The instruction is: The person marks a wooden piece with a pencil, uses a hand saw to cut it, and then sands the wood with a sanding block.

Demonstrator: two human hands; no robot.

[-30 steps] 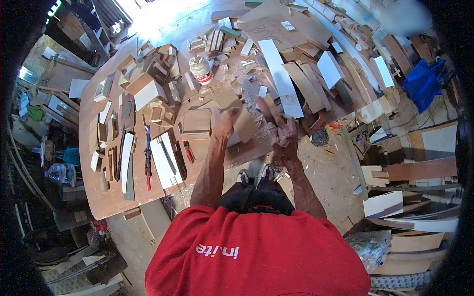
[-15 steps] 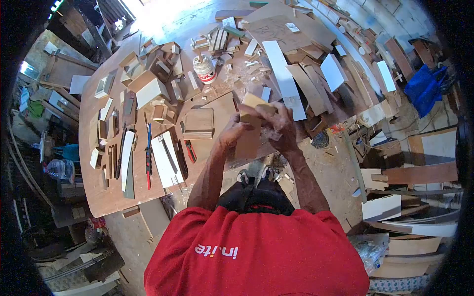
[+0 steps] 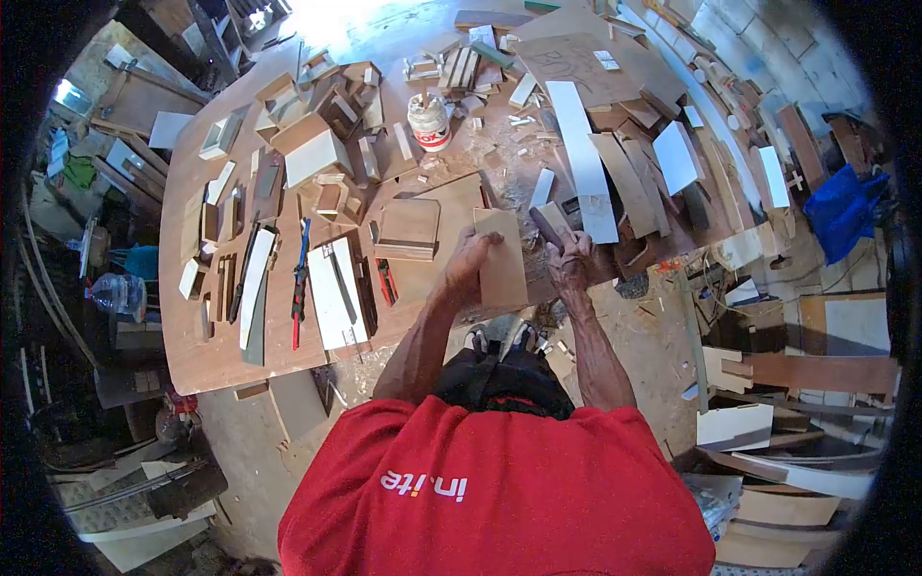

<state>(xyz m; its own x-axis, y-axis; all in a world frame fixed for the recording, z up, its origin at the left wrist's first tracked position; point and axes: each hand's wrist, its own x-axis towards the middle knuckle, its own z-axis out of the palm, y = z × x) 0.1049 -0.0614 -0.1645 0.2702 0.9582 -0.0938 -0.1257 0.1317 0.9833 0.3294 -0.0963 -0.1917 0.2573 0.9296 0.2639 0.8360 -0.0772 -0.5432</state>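
Observation:
My left hand (image 3: pixel 469 257) is closed on the left edge of a flat brown wooden panel (image 3: pixel 502 261), its thumb lying across the face. The panel stands over the table's front edge. To the right of it, my right hand (image 3: pixel 570 261) grips a dark narrow block (image 3: pixel 546 228), its fingers wrapped round the lower end. The block is apart from the panel, and its exact kind is not clear. A wooden piece with a cut-corner outline (image 3: pixel 407 228) lies left of my left hand, with a red-and-black tool (image 3: pixel 386 281) near it.
A white tub with red lettering (image 3: pixel 428 123) stands mid-table among wood scraps. Small wooden boxes (image 3: pixel 317 158) crowd the left side, near a long blue, black and red tool (image 3: pixel 301 278). Long white boards (image 3: pixel 583 158) lie at right. Stacked boards (image 3: pixel 816 357) fill the right floor.
My hands have moved apart. The panel has turned and come down in my left hand, while my right hand has gone right with the dark block. The view has shifted slightly.

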